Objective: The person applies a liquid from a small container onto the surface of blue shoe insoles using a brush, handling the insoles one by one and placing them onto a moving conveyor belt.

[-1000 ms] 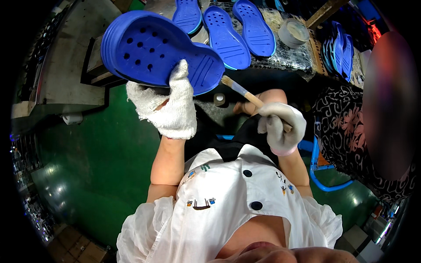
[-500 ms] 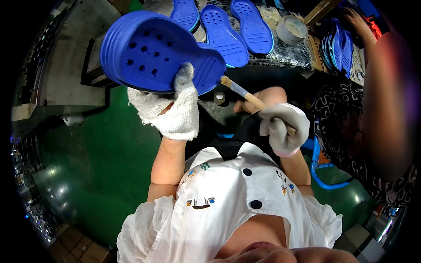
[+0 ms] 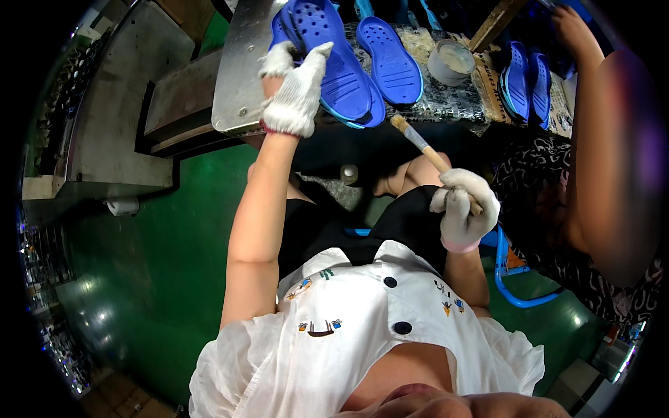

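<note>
My left hand (image 3: 291,94), in a white knit glove, reaches over the table with thumb and fingers at the left edge of a blue shoe sole (image 3: 336,70). This sole has round holes in its front part and appears to lie over another one, whose edge shows beside its heel. Another blue sole (image 3: 277,31) is partly hidden behind my fingers. To the right lies a separate blue sole (image 3: 391,66). My right hand (image 3: 465,209), gloved too, is closed round the wooden handle of a brush (image 3: 421,145), its bristles pointing up and left, touching nothing.
A round tub (image 3: 451,63) of pale stuff stands on the table (image 3: 233,97), right of the soles. More blue soles (image 3: 526,83) stand near a co-worker's arm (image 3: 582,49). A wooden post (image 3: 496,24) rises behind the tub. A grey metal machine (image 3: 118,104) stands left.
My left hand has carried the sole forward from in front of me to the soles on the table. My right hand with the brush has shifted slightly right.
</note>
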The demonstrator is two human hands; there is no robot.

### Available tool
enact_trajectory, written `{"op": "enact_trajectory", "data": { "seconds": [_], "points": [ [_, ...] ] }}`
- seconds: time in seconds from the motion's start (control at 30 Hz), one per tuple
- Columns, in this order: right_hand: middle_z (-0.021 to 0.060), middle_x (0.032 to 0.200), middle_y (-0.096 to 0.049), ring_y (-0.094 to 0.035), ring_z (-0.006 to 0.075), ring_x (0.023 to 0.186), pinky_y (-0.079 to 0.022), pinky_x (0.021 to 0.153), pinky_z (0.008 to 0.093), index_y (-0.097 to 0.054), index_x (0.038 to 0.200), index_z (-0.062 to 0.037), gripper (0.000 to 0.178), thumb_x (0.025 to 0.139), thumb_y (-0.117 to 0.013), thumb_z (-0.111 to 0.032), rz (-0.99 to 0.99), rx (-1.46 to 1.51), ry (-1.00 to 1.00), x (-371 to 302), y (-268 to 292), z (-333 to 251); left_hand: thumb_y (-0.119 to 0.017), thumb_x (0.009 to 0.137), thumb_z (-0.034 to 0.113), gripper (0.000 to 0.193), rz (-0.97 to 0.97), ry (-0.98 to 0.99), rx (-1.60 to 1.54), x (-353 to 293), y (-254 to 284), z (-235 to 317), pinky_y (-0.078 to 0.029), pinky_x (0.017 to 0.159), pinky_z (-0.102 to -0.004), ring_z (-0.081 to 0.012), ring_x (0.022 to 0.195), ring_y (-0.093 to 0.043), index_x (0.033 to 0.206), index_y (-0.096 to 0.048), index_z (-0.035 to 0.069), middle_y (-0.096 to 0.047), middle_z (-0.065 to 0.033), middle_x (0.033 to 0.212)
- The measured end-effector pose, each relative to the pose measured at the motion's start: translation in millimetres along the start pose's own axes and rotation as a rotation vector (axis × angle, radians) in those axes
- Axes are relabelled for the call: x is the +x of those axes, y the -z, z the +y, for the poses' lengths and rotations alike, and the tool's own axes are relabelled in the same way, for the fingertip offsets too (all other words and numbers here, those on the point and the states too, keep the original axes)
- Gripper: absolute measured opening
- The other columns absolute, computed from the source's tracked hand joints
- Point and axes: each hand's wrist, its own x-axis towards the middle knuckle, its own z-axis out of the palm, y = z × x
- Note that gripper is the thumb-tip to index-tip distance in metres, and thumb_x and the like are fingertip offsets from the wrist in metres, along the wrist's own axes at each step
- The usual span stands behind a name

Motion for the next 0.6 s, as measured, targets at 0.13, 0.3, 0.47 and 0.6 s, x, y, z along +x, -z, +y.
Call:
{"op": "enact_trajectory", "data": {
  "seconds": [0.13,0.3,0.47,0.6],
  "points": [
    [0.0054,0.056,-0.055,-0.054,0.0102,0.046,-0.042,0.044,0.0198,-0.059,0.095,0.0059,0.019,0.081,-0.046,0.009,0.094,0.095,-0.047,3.6,-5.4,-6.0,-0.061,0.081,0.048,0.055,-0.159,-0.056,0.33,19.5,-7.2,-5.6,-0.046,0.074,-0.0423,-0.0395,0.082,-0.058,0.091,-0.061,-0.006,-0.062,-0.0227,0.084],
    [0.0063,0.055,-0.054,-0.049,0.0082,0.043,-0.037,0.042,0.0188,-0.056,0.095,0.0079,0.02,0.082,-0.041,0.008,0.073,-0.001,-0.037,1.4,9.1,-3.1,-0.049,0.09,0.042,0.043,-0.118,-0.25,0.446,25.5,1.5,-4.5,-0.044,0.085,-0.0435,-0.0379,0.096,-0.056,0.099,-0.065,0.004,-0.062,-0.0213,0.098],
    [0.0074,0.055,-0.052,-0.042,0.006,0.039,-0.032,0.039,0.0176,-0.052,0.096,0.0106,0.018,0.085,-0.038,0.008,0.065,0.06,-0.041,-1.4,5.3,-2.5,-0.055,0.08,0.055,0.064,0.007,-0.192,0.881,45.1,28.3,-49.0,-0.035,0.1,-0.0439,-0.0355,0.118,-0.045,0.122,-0.052,0.006,-0.048,-0.0182,0.127],
    [0.0077,0.056,-0.052,-0.042,0.0057,0.04,-0.031,0.039,0.0171,-0.051,0.097,0.0112,0.017,0.085,-0.039,0.008,0.068,0.042,-0.019,-0.4,4.2,-1.8,-0.044,0.079,0.068,0.077,-0.197,0.141,1.126,55.6,59.4,-62.7,-0.036,0.098,-0.0442,-0.0354,0.119,-0.046,0.122,-0.051,0.004,-0.052,-0.0199,0.124]
  ]
}}
